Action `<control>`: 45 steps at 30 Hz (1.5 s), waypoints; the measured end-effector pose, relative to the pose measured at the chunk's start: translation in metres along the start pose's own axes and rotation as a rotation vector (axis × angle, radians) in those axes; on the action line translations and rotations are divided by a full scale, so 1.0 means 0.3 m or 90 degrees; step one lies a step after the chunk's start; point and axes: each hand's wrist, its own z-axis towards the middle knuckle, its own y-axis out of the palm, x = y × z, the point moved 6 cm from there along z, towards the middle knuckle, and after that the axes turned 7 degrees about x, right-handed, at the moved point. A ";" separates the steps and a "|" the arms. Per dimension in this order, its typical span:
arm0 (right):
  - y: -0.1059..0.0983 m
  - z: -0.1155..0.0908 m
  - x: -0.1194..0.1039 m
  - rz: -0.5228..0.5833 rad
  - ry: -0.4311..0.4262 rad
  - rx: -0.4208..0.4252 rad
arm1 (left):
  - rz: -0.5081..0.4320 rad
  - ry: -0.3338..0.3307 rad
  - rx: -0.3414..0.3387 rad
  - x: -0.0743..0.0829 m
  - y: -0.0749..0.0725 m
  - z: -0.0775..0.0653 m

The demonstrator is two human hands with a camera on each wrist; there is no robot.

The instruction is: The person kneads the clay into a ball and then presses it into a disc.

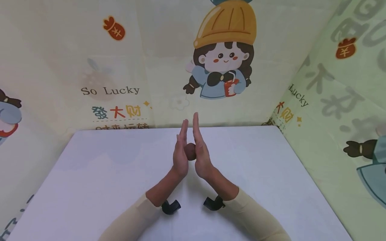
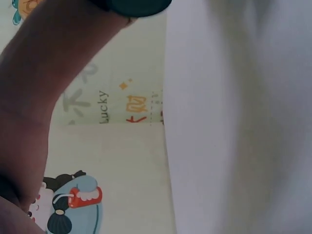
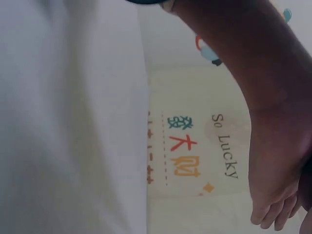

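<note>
A small brown ball (image 1: pixel 190 152) is held between the two palms above the white table, in the middle of the head view. Its material cannot be told. My left hand (image 1: pixel 180 157) presses it from the left, fingers straight and pointing forward. From the other side my right hand (image 1: pixel 202 157) presses flat against it, its fingers also extended. In the left wrist view, the ball (image 2: pixel 7 191) shows as a dark shape at the left edge. The right wrist view has it, dark and partly cut off, at the right edge.
The white table (image 1: pixel 105 174) spreads beneath both arms. Dark wrist cameras (image 1: pixel 171 207) stick out below the forearms. A printed cloth (image 1: pixel 169 67) with cartoon figures and lettering hangs behind the table and along its sides.
</note>
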 end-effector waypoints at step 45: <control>-0.048 0.046 0.020 -0.006 -0.012 -0.008 | -0.018 0.067 -0.087 0.097 0.056 -0.027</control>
